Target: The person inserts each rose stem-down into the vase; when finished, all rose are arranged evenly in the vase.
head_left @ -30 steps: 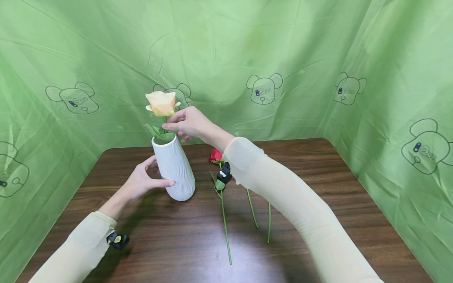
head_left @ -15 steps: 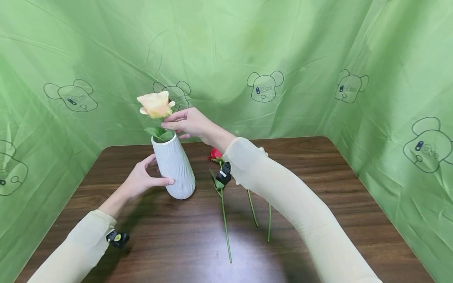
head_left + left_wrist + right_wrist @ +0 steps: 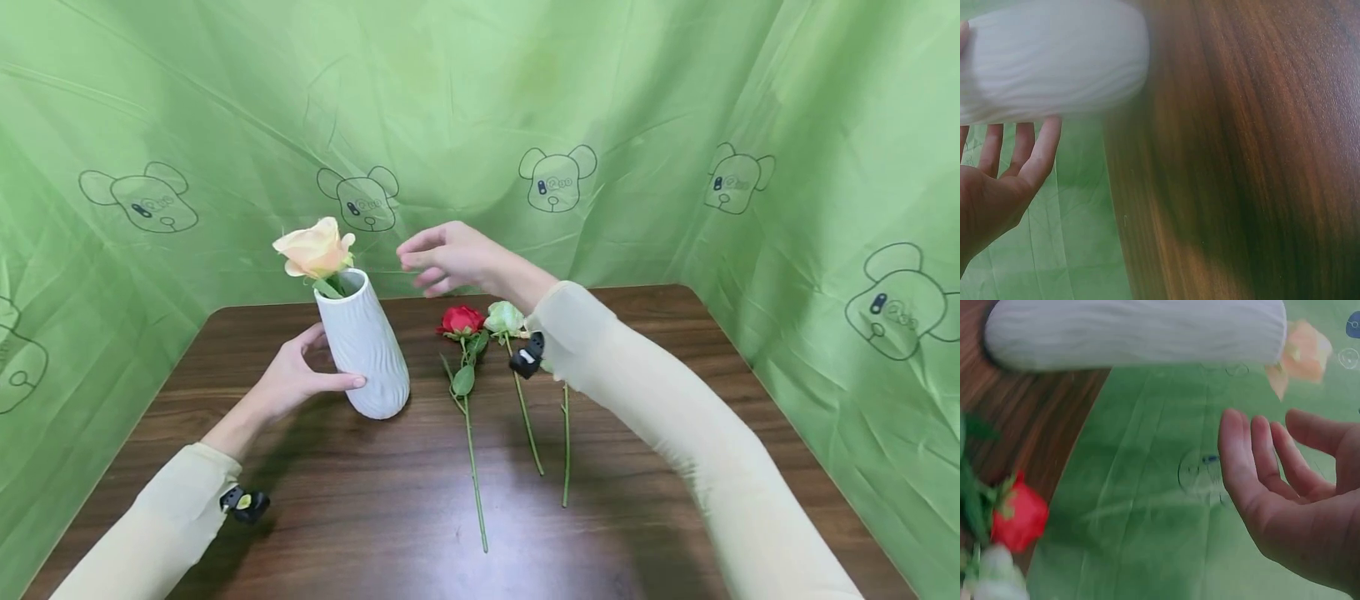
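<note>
A white ribbed vase (image 3: 367, 350) stands on the wooden table, left of the middle. My left hand (image 3: 296, 379) grips its side, thumb across the front and fingers behind; in the left wrist view those fingers (image 3: 1041, 153) reach under the white wall. A peach rose (image 3: 315, 248) leans leftward out of the vase mouth, its stem mostly hidden inside. To the right of the vase, my right hand (image 3: 457, 257) is in the air with loosely bent fingers and nothing between them. The right wrist view shows the same hand (image 3: 1291, 481) apart from the vase.
A red rose (image 3: 461, 320) and a pale green rose (image 3: 504, 318) lie on the table (image 3: 360, 517), stems toward me. Another green stem (image 3: 566, 450) lies to their right, its upper end behind my right sleeve. A green curtain (image 3: 465, 100) surrounds the table's back and sides.
My right hand has let go of the peach rose and moved right, away from the vase. The rose has sunk lower and tilts left. My left hand keeps its hold on the vase.
</note>
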A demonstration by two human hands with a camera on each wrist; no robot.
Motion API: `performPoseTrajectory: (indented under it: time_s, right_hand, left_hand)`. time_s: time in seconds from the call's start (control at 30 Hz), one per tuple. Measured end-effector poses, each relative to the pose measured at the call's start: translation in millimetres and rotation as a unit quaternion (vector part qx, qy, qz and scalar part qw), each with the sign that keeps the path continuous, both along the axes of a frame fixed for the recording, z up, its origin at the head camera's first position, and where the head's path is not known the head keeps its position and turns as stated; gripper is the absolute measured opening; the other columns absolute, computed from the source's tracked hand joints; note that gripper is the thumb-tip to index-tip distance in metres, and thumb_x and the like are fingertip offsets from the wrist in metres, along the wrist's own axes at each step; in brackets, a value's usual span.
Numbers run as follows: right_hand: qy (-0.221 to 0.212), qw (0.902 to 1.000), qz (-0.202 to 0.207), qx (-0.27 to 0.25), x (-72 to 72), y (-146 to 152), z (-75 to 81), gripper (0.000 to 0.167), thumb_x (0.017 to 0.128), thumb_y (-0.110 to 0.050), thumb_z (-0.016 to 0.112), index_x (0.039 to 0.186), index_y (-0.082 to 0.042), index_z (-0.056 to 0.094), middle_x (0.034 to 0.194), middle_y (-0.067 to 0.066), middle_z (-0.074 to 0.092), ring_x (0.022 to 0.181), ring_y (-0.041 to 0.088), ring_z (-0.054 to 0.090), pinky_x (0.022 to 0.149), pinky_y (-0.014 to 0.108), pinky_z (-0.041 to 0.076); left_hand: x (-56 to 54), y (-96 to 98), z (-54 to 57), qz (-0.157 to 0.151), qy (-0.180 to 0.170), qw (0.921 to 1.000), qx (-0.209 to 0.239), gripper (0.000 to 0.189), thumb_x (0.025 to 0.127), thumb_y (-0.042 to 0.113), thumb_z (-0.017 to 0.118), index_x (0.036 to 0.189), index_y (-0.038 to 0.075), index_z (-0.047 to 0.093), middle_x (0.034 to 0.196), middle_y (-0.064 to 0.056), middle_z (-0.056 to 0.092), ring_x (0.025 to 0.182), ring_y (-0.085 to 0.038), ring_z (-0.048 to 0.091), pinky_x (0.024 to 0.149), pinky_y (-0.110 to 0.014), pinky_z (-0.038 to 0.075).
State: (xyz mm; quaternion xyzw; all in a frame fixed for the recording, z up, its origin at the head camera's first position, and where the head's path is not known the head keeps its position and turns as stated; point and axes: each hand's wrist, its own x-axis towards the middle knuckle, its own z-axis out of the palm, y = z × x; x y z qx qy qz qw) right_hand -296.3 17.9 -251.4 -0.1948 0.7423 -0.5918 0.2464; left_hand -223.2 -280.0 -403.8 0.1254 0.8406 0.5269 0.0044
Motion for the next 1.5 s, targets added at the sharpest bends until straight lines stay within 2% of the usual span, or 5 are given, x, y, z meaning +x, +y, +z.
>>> performPoseTrajectory:
  time_s: [0.3, 0.7, 0.93, 1.13, 1.5]
  right_hand:
    - [0.007, 0.9978, -0.006, 0.065, 10.0, 94, -25.9, 0.045, 0.100, -0.015, 0.065, 0.142, -0.005, 0.053, 0.129, 0.016, 0.062, 0.106, 0.036, 0.066, 0.086, 0.042, 0.058]
    - [-0.020, 0.9945, -0.094, 0.042, 25.1, 196, -115.1, 0.051, 0.101, -0.010, 0.063, 0.146, 0.006, 0.045, 0.138, 0.033, 0.052, 0.103, 0.032, 0.068, 0.089, 0.050, 0.055]
    - [-0.038, 0.9894, -0.137, 0.029, 24.8, 209, -168.8, 0.052, 0.101, -0.008, 0.062, 0.145, 0.011, 0.043, 0.137, 0.036, 0.049, 0.112, 0.044, 0.062, 0.087, 0.049, 0.056]
    - [-0.066, 0.9843, -0.158, 0.042, 19.9, 207, -203.4, 0.055, 0.098, -0.009, 0.068, 0.144, 0.010, 0.044, 0.125, 0.026, 0.060, 0.094, 0.028, 0.069, 0.077, 0.038, 0.060]
    - [-0.054, 0.9734, -0.196, 0.105, 7.2, 200, -212.6, 0.055, 0.087, -0.019, 0.083, 0.132, 0.001, 0.059, 0.098, 0.006, 0.069, 0.076, 0.016, 0.068, 0.065, 0.032, 0.059]
  left_hand:
    - [0.0, -0.9, -1.3, -0.001, 0.003, 1.0000, 0.003, 0.079, 0.074, 0.017, 0.093, 0.142, 0.014, 0.053, 0.126, -0.009, 0.066, 0.115, -0.031, 0.061, 0.089, -0.039, 0.054]
    - [1.6, -0.7, -0.7, -0.006, 0.009, 0.9999, 0.001, 0.077, 0.075, 0.017, 0.092, 0.142, 0.012, 0.053, 0.126, -0.009, 0.065, 0.114, -0.031, 0.061, 0.087, -0.034, 0.054]
    - [2.2, 0.6, -0.3, -0.006, 0.009, 0.9999, 0.006, 0.077, 0.075, 0.016, 0.092, 0.141, 0.011, 0.054, 0.125, -0.009, 0.066, 0.115, -0.031, 0.061, 0.088, -0.037, 0.054]
    - [4.6, -0.5, -0.8, -0.008, 0.008, 0.9999, 0.005, 0.077, 0.075, 0.016, 0.092, 0.142, 0.011, 0.053, 0.125, -0.010, 0.066, 0.114, -0.029, 0.062, 0.091, -0.047, 0.053]
    - [1.7, 0.4, -1.7, -0.005, 0.009, 0.9998, 0.017, 0.079, 0.074, 0.016, 0.093, 0.142, 0.013, 0.054, 0.126, -0.010, 0.065, 0.117, -0.033, 0.059, 0.089, -0.036, 0.053]
